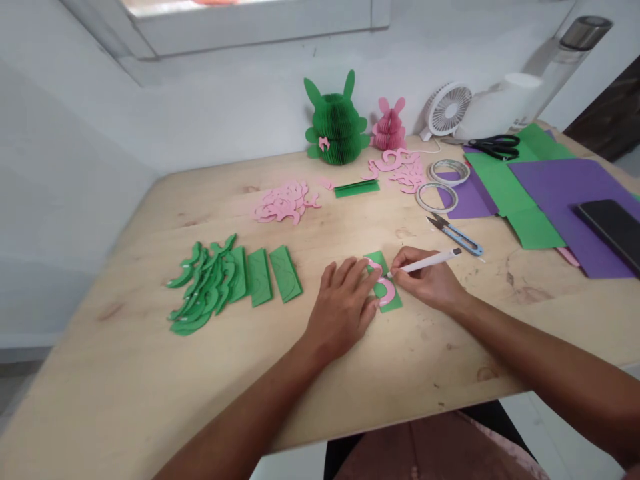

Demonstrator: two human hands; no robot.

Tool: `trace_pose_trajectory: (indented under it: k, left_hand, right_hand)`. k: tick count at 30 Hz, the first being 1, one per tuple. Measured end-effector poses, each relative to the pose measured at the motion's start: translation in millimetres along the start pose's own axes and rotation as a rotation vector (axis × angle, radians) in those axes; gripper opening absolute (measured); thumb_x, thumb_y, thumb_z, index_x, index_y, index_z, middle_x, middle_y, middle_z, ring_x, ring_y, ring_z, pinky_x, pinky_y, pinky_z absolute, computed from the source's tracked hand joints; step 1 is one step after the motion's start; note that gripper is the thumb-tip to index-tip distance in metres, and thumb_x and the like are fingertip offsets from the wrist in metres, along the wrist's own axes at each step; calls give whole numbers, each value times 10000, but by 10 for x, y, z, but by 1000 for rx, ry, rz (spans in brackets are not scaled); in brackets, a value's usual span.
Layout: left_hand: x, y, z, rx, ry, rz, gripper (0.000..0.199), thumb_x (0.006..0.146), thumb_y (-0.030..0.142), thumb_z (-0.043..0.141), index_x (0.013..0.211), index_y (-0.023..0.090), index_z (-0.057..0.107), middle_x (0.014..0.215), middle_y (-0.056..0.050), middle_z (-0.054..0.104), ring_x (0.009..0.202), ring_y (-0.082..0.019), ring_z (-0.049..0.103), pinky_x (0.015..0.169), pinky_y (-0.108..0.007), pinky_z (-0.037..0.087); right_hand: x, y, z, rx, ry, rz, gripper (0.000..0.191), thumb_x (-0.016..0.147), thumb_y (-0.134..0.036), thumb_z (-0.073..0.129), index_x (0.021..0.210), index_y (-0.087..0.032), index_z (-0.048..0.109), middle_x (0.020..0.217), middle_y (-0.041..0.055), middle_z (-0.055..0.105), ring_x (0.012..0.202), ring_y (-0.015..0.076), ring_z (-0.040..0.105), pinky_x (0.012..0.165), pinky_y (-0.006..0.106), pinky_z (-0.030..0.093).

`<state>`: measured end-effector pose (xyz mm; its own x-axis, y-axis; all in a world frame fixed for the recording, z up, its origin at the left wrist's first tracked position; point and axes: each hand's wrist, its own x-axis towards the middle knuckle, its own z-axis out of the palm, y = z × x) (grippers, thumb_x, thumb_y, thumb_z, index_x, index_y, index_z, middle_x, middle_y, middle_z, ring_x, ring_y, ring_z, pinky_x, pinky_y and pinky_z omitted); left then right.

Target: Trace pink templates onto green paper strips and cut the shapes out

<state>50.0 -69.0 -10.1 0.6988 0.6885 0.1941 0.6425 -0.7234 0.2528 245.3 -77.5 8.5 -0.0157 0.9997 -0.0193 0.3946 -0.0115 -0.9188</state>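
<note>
My right hand (425, 280) grips a white pen (433, 260), its tip at the edge of a curved pink paper cutout (387, 293). That cutout lies on a small green paper rectangle (393, 305) on the table. My left hand (343, 300) rests flat, fingers spread, its fingertips pressing the cutout and the green paper. To the left of it lie green rectangles (286, 273) with drawn curved outlines, beside a heap of green curved cutouts (200, 300).
Pink cutouts (283, 202), a folded green strip (357, 189), tape rolls (437, 198) and blue thread snips (457, 237) lie farther back. Behind them stand a green paper bunny (337, 130), a pink one (389, 127) and a fan (449, 110). Purple sheets (555, 180), black scissors (495, 145) and a phone (607, 227) are right.
</note>
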Motion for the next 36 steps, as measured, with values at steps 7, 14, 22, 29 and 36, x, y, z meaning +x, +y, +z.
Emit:
trace_pose_trajectory:
  k: [7,14,22,29,36]
  left_hand:
    - [-3,2,2,-2,0,-4,429,905,286,436,1329,232,473,1411,-78,444,1331,-276,328,1100,-504,214]
    - [6,2,-4,-7,9,-5,424,900,282,442,1320,236,483,1402,-75,454,1327,-277,331,1095,-504,224]
    - [-5,-1,1,-9,3,2,421,907,289,429,1321,231,479,1405,-78,448,1330,-276,327,1098,-505,215]
    - [-1,-2,3,-1,13,9,424,895,274,447,1315,229,487,1400,-82,454,1326,-280,331,1091,-503,229]
    - [1,-1,1,-1,14,4,421,891,271,451,1309,235,488,1398,-73,458,1324,-275,334,1092,-501,232]
  right_hand:
    - [-3,15,-5,-13,7,-11,25,705,-166,579,685,-179,572,590,-21,560,515,102,473,477,223,355]
    - [-9,15,-11,-32,10,-18,30,707,-159,574,688,-183,571,592,-21,564,522,101,474,478,220,357]
    - [-11,19,-8,-21,16,-11,41,702,-164,575,668,-182,562,565,-31,537,499,94,453,461,218,335]
    - [-16,9,-16,-30,20,-14,54,698,-158,575,656,-185,553,552,-35,526,495,96,449,459,221,322]
    - [-17,8,-17,-35,19,-11,61,699,-155,577,653,-185,549,553,-34,527,500,99,459,465,222,332]
